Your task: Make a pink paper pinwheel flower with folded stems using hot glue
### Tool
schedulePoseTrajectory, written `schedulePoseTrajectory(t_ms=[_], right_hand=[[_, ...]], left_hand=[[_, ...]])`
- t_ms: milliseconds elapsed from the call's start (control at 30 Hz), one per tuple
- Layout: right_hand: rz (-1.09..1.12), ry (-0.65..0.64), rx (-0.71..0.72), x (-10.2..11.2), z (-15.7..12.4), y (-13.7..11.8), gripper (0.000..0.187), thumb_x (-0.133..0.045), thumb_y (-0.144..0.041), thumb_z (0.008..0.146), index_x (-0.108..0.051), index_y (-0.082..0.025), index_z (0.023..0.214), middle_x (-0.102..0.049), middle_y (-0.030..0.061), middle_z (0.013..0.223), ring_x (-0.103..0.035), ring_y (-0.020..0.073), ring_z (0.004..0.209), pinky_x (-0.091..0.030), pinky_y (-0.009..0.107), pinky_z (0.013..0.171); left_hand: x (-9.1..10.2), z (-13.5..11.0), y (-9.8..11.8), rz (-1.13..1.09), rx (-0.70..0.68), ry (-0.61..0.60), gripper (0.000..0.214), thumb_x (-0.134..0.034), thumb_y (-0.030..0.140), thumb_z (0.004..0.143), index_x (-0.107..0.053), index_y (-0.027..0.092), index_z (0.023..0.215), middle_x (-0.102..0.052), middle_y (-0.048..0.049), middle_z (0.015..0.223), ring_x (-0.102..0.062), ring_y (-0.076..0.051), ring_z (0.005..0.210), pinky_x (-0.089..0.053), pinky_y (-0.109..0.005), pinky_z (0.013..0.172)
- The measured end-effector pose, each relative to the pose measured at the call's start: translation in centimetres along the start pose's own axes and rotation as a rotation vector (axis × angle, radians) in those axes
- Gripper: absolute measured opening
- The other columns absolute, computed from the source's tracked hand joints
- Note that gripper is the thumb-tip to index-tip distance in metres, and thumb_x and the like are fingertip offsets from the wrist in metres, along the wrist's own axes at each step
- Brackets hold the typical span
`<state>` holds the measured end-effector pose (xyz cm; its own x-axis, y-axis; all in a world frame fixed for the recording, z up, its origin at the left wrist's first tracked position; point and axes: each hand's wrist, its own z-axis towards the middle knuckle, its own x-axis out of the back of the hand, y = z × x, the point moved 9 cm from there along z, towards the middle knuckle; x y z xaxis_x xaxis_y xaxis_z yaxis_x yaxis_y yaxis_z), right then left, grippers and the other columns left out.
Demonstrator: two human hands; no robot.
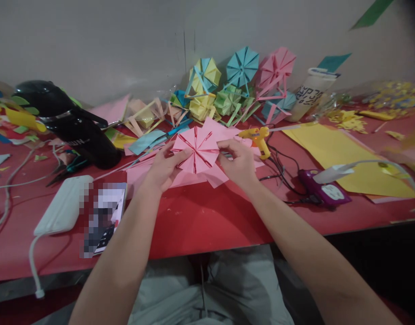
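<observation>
A pink folded paper pinwheel (198, 151) is held just above the red table (200, 216). My left hand (164, 168) grips its left edge and my right hand (239, 161) pinches its right edge. Loose pink paper sheets (217, 177) lie under it. A yellow glue gun (256, 136) stands just right of my right hand.
Finished paper pinwheels in yellow (205, 74), blue (242, 67) and pink (275, 67) lean on the wall. A black helmet (63, 119), white power bank (63, 205) and phone (104, 216) sit left. Yellow paper sheet (343, 155), purple device (322, 189) and a white cup (311, 95) sit right.
</observation>
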<state>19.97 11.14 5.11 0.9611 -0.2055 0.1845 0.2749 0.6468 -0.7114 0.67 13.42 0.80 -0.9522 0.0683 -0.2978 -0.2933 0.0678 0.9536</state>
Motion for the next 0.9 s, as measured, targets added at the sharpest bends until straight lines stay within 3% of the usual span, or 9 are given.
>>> schedulePoseTrajectory(t_ms=[300,533,900], right_hand=[[-0.002,-0.048,0.011,-0.36,0.01,0.15,0.014,-0.059,-0.014,0.078,-0.069,-0.022,0.082,-0.074,0.0004,0.084,-0.07,0.0166,0.079,-0.057,0.032,0.076],[-0.042,-0.093,-0.023,-0.66,-0.17,0.31,0.017,-0.059,-0.012,0.076,-0.069,-0.022,0.083,-0.075,0.0007,0.086,-0.069,0.0176,0.079,-0.055,0.033,0.075],[-0.008,-0.079,-0.013,-0.42,-0.01,0.66,0.015,-0.059,-0.014,0.078,-0.07,-0.023,0.082,-0.073,0.0001,0.083,-0.069,0.0171,0.079,-0.057,0.033,0.076]], left_hand=[[-0.07,-0.31,-0.59,-0.089,0.076,0.029,0.042,-0.091,0.032,0.059,-0.068,0.017,0.092,-0.076,-0.0099,0.099,-0.072,-0.031,0.102,-0.062,-0.046,0.085],[-0.15,-0.29,-0.6,-0.087,0.065,0.037,0.057,-0.094,0.019,0.052,-0.068,0.019,0.104,-0.077,-0.0092,0.099,-0.073,-0.031,0.105,-0.061,-0.049,0.091],[-0.51,-0.48,0.04,-0.09,0.063,-0.01,0.042,-0.091,0.024,0.058,-0.071,0.017,0.094,-0.078,-0.0086,0.098,-0.074,-0.029,0.1,-0.064,-0.045,0.089]])
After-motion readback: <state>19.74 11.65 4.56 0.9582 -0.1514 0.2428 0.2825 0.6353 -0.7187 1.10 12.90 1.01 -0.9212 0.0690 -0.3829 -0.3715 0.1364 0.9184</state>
